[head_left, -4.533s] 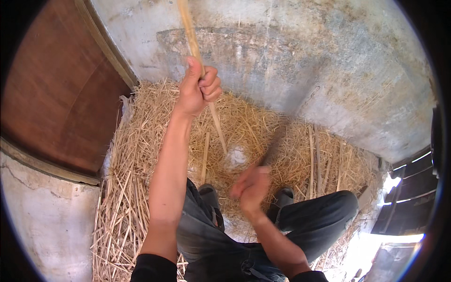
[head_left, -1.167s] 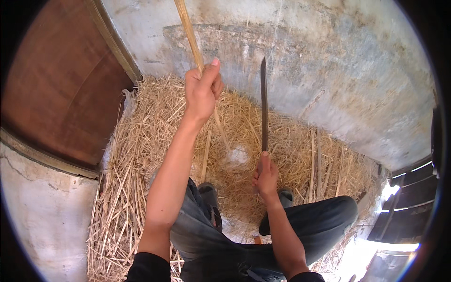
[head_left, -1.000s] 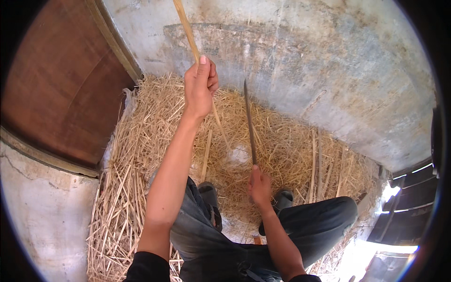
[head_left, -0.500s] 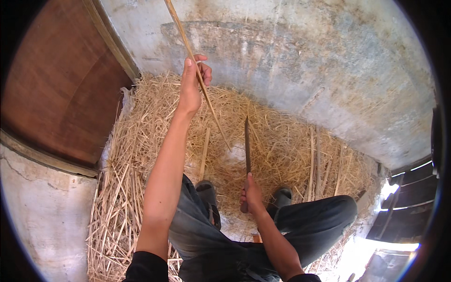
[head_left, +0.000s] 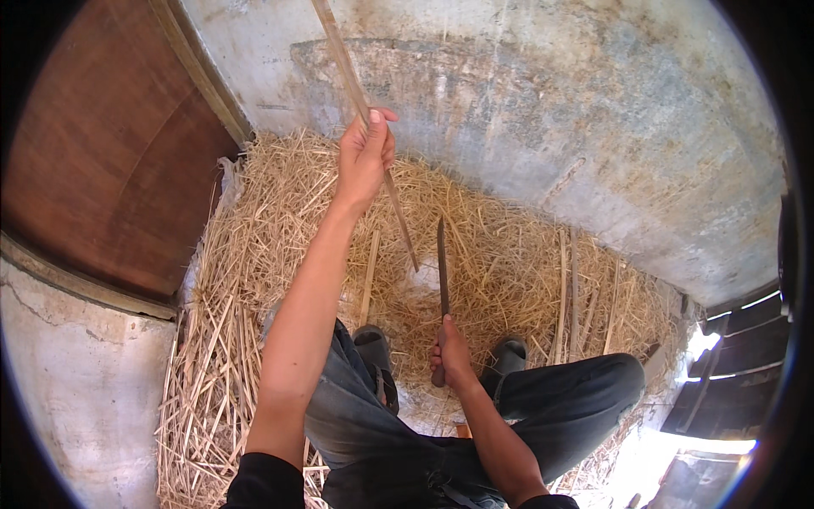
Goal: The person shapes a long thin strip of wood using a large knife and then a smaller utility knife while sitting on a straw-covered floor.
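My left hand is closed around a long, thin wooden strip, perhaps bamboo. The strip slants from the top of the picture down to a tip above the straw, left of the blade. In my right hand is a long dark knife, gripped by its handle between my knees with the blade pointing away from me. Blade and strip are apart. Shavings and straw cover the ground beneath both.
A stained, pale wall rises at the back, and a brown wooden panel stands at the left. Loose strips lie on the straw at the right; another strip lies near my left shoe.
My left hand has shifted slightly right and turned, and the strip has rolled so a wider, paler face shows. The knife has moved slightly left.
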The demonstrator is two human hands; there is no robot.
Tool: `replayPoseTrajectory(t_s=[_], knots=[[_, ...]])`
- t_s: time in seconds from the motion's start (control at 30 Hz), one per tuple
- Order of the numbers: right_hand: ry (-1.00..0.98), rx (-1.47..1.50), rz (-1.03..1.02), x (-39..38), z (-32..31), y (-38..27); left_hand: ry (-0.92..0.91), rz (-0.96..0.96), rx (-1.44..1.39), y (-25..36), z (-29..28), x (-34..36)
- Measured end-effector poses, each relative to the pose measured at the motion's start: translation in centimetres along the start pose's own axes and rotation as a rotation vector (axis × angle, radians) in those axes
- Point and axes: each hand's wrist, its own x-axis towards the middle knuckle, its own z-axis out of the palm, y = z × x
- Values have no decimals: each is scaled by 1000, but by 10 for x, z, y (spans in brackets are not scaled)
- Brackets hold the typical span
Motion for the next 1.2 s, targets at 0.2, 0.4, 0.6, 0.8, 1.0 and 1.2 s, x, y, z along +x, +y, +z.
replayPoseTrajectory(t_s=[0.2,0.4,0.6,0.8,1.0,1.2], knots=[[26,-93,-48,-2,7,2,-105,-136,-246,4,5,1],[-78,-74,67,-3,14,1,-193,-169,-254,2,13,1],[-44,28,-287,-68,61,-131,-90,-155,-140,0,21,6],[115,-95,-1024,-28,55,-79,-96,-126,-141,0,25,14],[55,-140,127,20,-25,25,-14,-118,-171,-7,4,16],[52,42,-41,-7,3,-58,73,-57,-67,-4,14,10]])
